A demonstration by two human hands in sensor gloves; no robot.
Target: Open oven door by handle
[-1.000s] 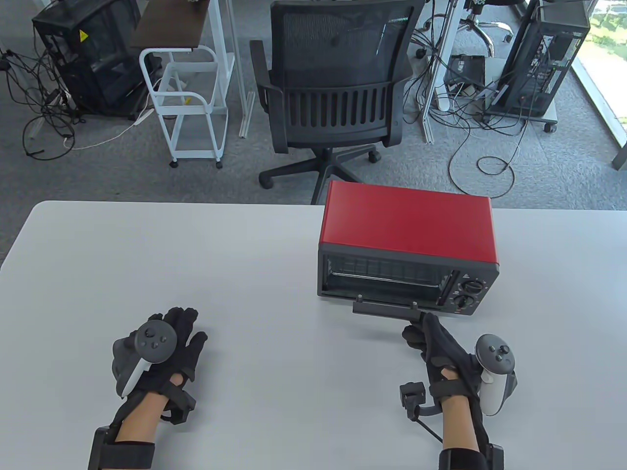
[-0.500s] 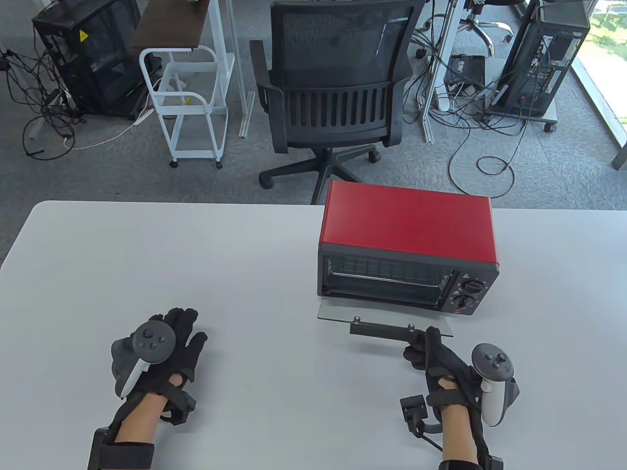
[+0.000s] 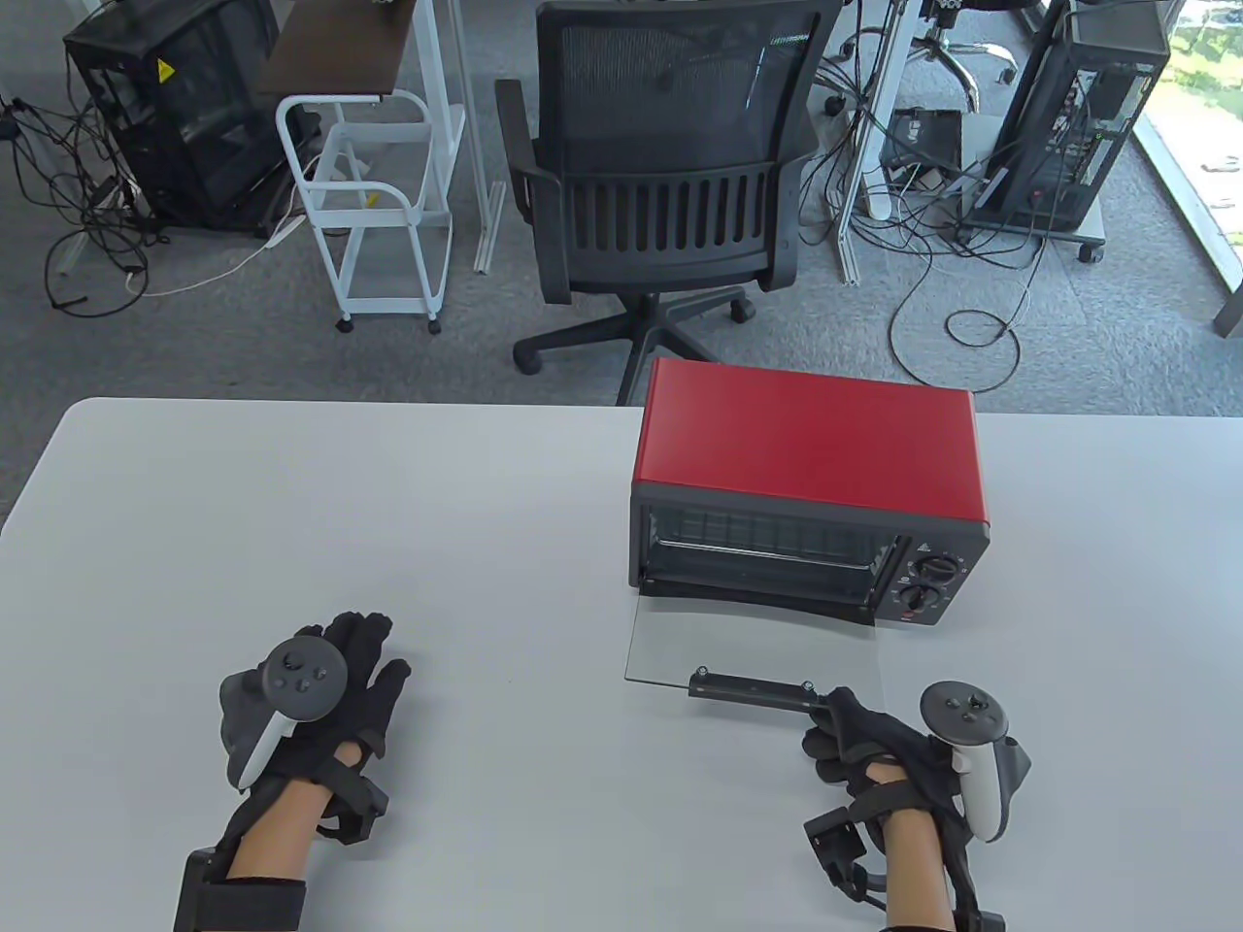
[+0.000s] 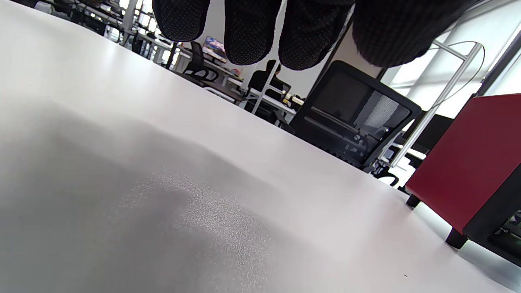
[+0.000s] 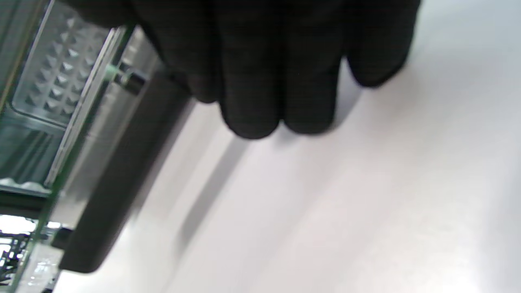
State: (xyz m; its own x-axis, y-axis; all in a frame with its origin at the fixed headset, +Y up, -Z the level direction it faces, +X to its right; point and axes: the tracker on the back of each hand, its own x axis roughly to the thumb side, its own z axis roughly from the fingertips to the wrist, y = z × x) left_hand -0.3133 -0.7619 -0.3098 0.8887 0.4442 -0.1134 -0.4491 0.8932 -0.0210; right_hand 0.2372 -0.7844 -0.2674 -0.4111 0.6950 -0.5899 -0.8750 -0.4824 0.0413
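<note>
A red toaster oven (image 3: 811, 442) stands on the white table (image 3: 388, 505), right of centre. Its glass door (image 3: 753, 646) is swung down toward me, nearly flat above the table. My right hand (image 3: 850, 733) grips the right end of the dark handle bar (image 3: 748, 691) at the door's front edge. In the right wrist view my curled fingers (image 5: 260, 61) close over the handle (image 5: 122, 175). My left hand (image 3: 330, 680) rests flat on the table at the left, holding nothing. Its fingertips (image 4: 252, 32) hang over bare table, with the oven's red side (image 4: 468, 158) at the right.
Two control knobs (image 3: 932, 582) sit on the oven's front right. Beyond the table's far edge stand a black office chair (image 3: 670, 184), a white cart (image 3: 374, 209) and computer towers (image 3: 1078, 116) with cables on the floor.
My right hand has pulled the handle toward me and down. The door went from nearly closed to lying almost flat. My left hand has not moved.
</note>
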